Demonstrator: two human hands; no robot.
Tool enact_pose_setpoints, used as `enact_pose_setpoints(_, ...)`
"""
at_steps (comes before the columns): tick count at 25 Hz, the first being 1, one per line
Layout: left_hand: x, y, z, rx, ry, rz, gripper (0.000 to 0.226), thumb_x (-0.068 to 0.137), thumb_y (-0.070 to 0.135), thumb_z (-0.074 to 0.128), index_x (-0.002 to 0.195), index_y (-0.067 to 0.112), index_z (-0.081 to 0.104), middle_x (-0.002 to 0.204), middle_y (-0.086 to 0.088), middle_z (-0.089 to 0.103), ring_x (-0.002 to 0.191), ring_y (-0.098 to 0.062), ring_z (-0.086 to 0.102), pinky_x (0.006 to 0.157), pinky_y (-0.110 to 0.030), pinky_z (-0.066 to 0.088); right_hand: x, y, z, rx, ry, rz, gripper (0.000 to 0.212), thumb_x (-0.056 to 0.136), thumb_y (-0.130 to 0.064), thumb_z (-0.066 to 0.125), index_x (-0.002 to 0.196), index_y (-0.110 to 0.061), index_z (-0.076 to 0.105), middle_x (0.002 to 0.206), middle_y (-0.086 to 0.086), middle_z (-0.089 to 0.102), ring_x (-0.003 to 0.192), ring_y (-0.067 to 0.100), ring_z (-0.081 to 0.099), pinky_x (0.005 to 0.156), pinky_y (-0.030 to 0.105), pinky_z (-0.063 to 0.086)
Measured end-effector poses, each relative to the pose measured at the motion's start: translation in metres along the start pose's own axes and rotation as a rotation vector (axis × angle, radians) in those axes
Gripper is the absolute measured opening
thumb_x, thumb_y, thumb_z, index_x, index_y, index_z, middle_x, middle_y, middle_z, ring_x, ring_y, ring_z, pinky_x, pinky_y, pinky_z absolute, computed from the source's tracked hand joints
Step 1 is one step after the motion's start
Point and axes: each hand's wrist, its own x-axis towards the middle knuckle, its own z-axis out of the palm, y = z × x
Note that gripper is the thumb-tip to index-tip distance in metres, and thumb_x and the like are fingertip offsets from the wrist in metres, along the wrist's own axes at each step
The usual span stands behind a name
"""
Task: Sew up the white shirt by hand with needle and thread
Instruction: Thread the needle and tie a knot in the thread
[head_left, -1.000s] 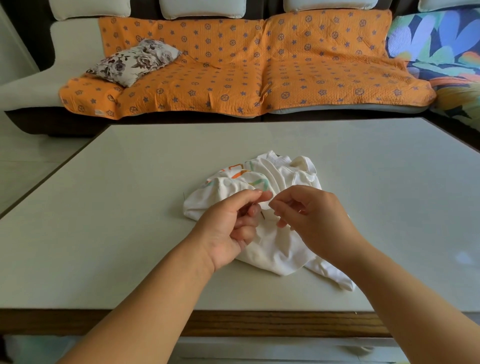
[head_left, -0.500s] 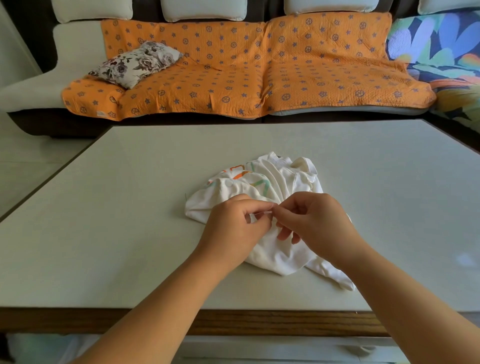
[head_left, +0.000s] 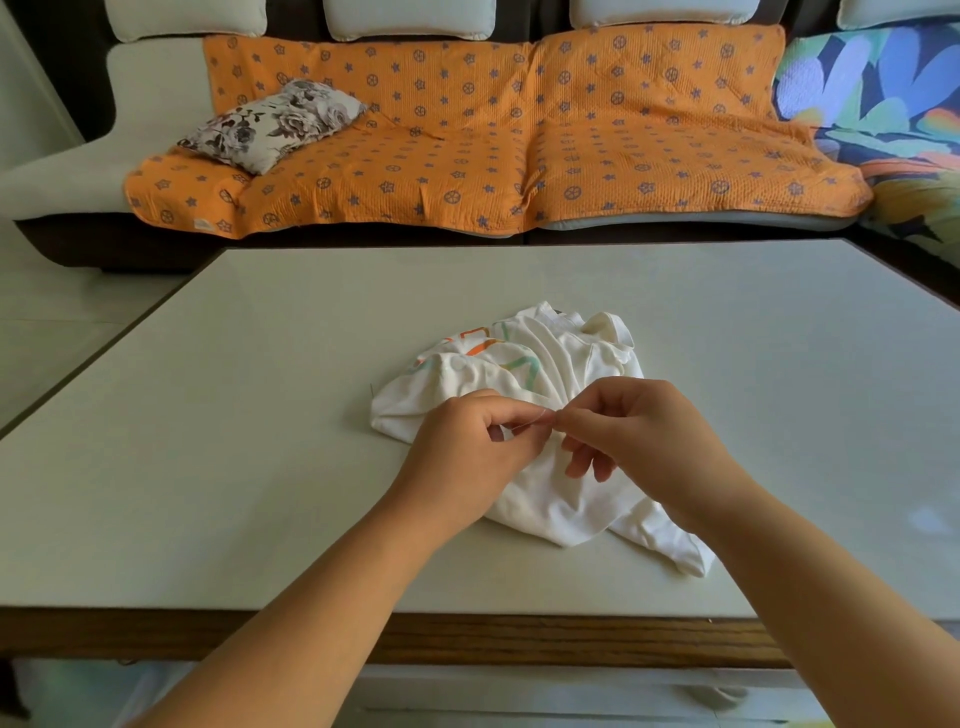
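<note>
Closing together over the last second, the left hand (head_left: 462, 462) and right hand (head_left: 654, 436) now meet fingertip to fingertip above the white shirt (head_left: 561, 358), bunched at the middle of the table (head_left: 234, 441). Both pinch what looks like the needle (head_left: 530, 420), lying nearly level, 8 to 2 o'clock; which end is the tip, I cannot tell. Likely a stitch is starting.

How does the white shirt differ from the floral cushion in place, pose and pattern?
The white shirt lies crumpled on the table; the floral cushion rests plump on the sofa's orange cover. The shirt carries orange and green print; the cushion has dark flowers. The left hand and right hand pinch a fine strand over the shirt; no hand touches the cushion. Both are soft cloth.
</note>
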Motion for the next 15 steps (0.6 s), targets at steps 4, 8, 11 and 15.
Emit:
enact_pose_setpoints(4,0.0,0.0,-0.002,0.007,-0.002,-0.021,0.009,0.088,0.03,0.069,0.093,0.03,0.077,0.065,0.027,0.06,0.056,0.0,0.048,0.058,-0.008,0.037,0.001,0.0,0.0,0.036,-0.008,-0.002,0.012,0.087,-0.009,0.065,0.079,-0.001,0.07,0.062,0.002,0.067,0.05,0.01,0.062,0.051,0.02,0.047)
enact_pose_setpoints(8,-0.001,0.003,-0.003,-0.355,-0.051,-0.248,0.012,0.091,0.023,0.066,0.084,0.024,0.076,0.068,0.013,0.063,0.05,-0.005,0.043,0.049,-0.015,0.035,0.003,0.003,-0.001,0.261,-0.029,0.036,0.021,0.096,-0.012,0.053,0.099,-0.006,0.073,0.078,0.009,0.068,0.065,0.021,0.066,0.06,0.028,0.05)
enact_pose_setpoints(11,0.0,0.008,-0.005,-0.648,-0.092,-0.375,0.014,0.091,0.009,0.062,0.083,0.014,0.073,0.064,0.009,0.059,0.048,-0.004,0.03,0.045,-0.016,0.021,0.003,0.007,-0.002,0.365,-0.19,0.077,0.029,0.1,-0.007,0.044,0.107,-0.005,0.072,0.097,0.016,0.072,0.081,0.025,0.069,0.075,0.034,0.052)
enact_pose_setpoints(15,0.0,0.01,-0.009,-0.712,-0.151,-0.38,0.017,0.091,0.008,0.061,0.08,0.012,0.074,0.065,0.006,0.053,0.047,-0.003,0.029,0.044,-0.016,0.019,0.001,0.008,-0.002,0.32,-0.244,0.009,0.021,0.096,-0.011,0.055,0.104,-0.003,0.073,0.1,0.015,0.074,0.085,0.021,0.07,0.077,0.027,0.056)
